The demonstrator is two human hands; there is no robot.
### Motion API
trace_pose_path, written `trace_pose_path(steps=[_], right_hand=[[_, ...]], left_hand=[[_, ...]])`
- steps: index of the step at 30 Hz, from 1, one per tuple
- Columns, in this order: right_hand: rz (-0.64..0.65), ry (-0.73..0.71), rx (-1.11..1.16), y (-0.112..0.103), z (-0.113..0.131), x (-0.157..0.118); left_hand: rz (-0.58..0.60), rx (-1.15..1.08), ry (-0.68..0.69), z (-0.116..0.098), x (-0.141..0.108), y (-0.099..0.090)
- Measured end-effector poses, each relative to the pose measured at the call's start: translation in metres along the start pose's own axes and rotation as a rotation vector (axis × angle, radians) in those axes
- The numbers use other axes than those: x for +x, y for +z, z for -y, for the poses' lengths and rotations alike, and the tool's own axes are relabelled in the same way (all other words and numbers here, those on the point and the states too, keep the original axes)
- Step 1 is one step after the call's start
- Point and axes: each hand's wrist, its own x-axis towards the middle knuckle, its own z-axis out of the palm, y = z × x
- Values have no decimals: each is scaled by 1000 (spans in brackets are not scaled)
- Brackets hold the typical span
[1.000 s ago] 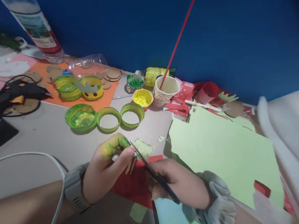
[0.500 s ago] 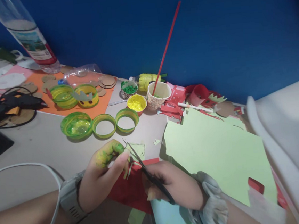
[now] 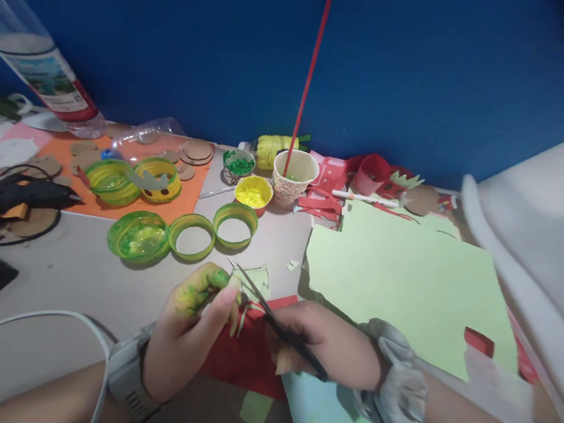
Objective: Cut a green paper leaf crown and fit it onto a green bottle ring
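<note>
On a light grey tabletop (image 3: 70, 273), backed by a deep blue upright panel (image 3: 174, 50), craft materials lie in a crowded band. At the far left stands a clear plastic bottle with a picture label (image 3: 56, 86), near a bright orange paper sheet (image 3: 189, 192) and a black glue gun with an orange trigger (image 3: 33, 194). Nearer the middle sit a round green-and-yellow painted dish (image 3: 121, 248) and two green-and-yellow painted rings (image 3: 189, 221). Behind them are a small cup of green paint (image 3: 239, 168), a small cup of yellow paint (image 3: 253, 193) and a taller patterned paper cup (image 3: 286, 191) with a thin red stick (image 3: 309, 74) leaning in it. A large pale green paper sheet (image 3: 411, 286) spreads across the right side.

The left hand (image 3: 191, 328), its fingers smeared with paint, is curled, thumb against forefinger, pinching a small pale paper scrap (image 3: 205, 308) above a dark red paper sheet (image 3: 236, 363). The right hand (image 3: 326, 342) is wrapped around the handles of black-handled metal scissors (image 3: 285, 334); their narrow blades stand slightly parted, crossing just beside the left thumb. Whether they touch the scrap cannot be told.
</note>
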Motion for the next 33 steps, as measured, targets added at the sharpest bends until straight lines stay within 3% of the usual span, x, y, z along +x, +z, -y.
trace_pose_path(steps=[17, 33], right_hand=[[11, -5, 16, 1, -4, 2], [12, -19, 50, 2, 2, 2]], left_hand=[[13, -71, 53, 6, -2, -2], [-4, 10, 80, 0, 0, -2]])
